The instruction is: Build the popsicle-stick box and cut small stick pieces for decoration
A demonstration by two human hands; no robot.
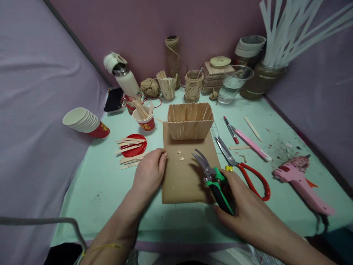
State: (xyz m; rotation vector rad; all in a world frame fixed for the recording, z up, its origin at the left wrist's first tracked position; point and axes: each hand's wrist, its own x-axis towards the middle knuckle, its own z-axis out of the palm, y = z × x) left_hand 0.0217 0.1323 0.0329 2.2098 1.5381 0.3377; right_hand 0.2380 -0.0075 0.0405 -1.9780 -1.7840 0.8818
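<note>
Green-and-black pruning shears (217, 187) are in my right hand (242, 209), their blades parted over the brown cardboard (182, 184). My left hand (150, 169) rests with curled fingers at the cardboard's left edge, beside some wooden sticks (132, 159); whether it holds anything is hidden. At the cardboard's far end stands a box made of wooden sticks (190, 129). Small wood chips (182, 158) lie on the cardboard. More sticks lie across a red lid (138, 149), left of the cardboard.
Red-handled scissors (255, 184), a pink cutter (252, 143), a marker (231, 129) and a pink glue gun (303, 184) lie at right. Paper cups (85, 121) lie left. A bottle (128, 82), twine (173, 55) and a water cup (230, 86) stand behind.
</note>
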